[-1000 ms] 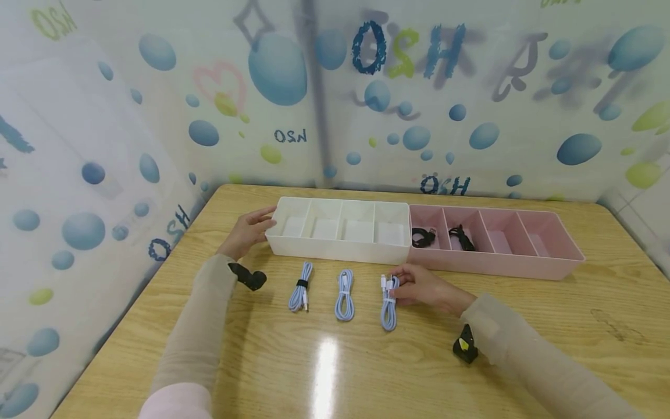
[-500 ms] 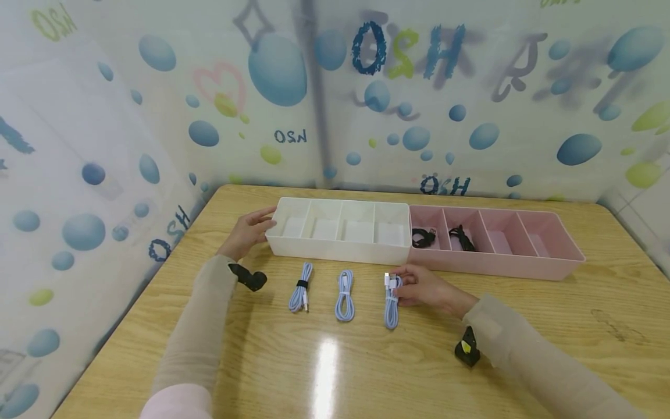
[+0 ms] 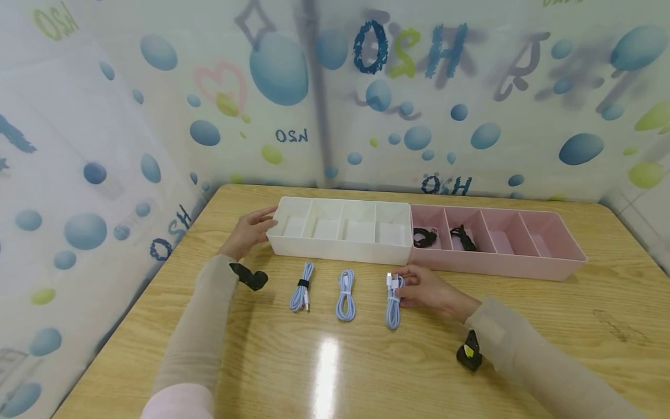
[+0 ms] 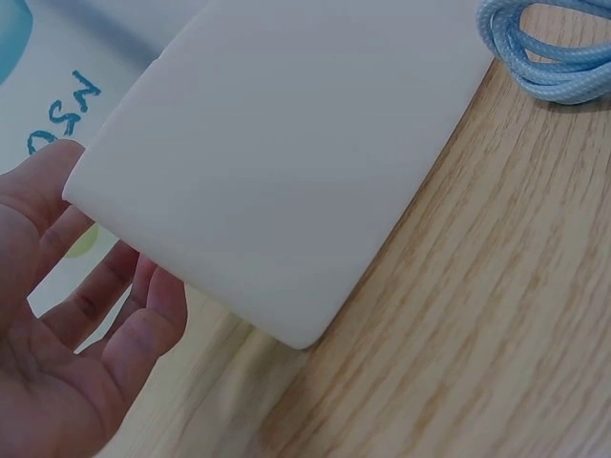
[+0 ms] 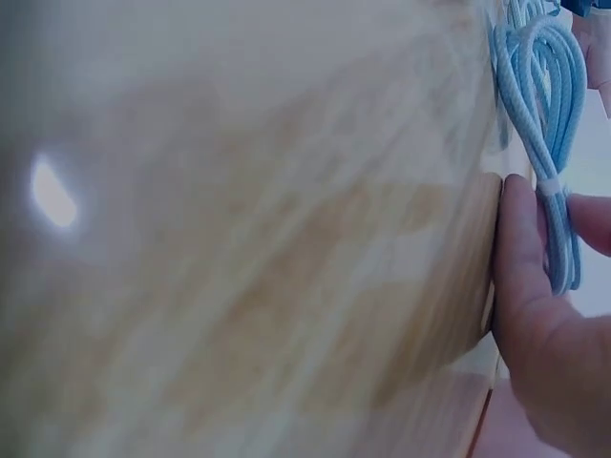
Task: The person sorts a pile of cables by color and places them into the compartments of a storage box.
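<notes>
My right hand (image 3: 431,294) pinches a coiled light-blue charging cable (image 3: 392,311) near its white plugs, low over or on the table. In the right wrist view, thumb and finger stand on either side of this cable (image 5: 544,105) near its strap. My left hand (image 3: 249,233) rests its fingers against the left end of a white divided box (image 3: 340,249). In the left wrist view, its loosely bent fingers (image 4: 143,334) lie by the box's end wall. Two more blue cables lie in front: one with a black strap (image 3: 300,294), another in the middle (image 3: 345,302).
A pink divided box (image 3: 497,265) adjoins the white one on the right. A coiled black cable lies in each of its two left compartments, one cable (image 3: 424,237) and another cable (image 3: 463,238). A patterned backdrop (image 3: 366,163) rises behind the wooden table (image 3: 251,361).
My right hand has shifted slightly right with its blue cable, which now stands straighter. My left hand has stayed at the white box.
</notes>
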Available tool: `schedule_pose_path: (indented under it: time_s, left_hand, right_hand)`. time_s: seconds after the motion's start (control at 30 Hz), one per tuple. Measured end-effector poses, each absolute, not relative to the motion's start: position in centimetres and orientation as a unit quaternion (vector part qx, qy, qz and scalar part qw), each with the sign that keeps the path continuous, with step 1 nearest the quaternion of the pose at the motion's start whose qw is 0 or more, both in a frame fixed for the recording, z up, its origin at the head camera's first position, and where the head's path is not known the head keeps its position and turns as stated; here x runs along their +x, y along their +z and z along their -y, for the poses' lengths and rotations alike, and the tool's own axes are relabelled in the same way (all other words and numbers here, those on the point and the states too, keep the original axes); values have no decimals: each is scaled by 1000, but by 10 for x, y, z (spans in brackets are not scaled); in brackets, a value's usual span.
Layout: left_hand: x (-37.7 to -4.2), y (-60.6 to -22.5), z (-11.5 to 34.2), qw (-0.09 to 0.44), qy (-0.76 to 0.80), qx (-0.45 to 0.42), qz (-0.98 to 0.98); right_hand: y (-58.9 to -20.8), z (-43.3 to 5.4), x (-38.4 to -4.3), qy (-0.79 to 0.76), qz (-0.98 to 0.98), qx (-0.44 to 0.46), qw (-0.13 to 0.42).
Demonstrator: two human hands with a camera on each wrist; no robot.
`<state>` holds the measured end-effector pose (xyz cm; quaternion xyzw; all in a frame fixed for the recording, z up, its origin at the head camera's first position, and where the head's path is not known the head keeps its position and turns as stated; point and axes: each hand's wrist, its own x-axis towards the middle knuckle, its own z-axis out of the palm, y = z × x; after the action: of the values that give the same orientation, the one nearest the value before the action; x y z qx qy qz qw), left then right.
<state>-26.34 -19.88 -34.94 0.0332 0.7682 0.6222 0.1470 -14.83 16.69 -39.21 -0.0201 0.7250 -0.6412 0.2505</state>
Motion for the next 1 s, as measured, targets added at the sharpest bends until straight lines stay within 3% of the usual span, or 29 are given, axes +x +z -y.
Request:
schedule_pose_path:
  time_s: [1.0]
  left_hand:
    - [-279,-370,207,132,623,36,-770]
  right_hand:
    - [-378,-164,-133,-652,-712,-18,262]
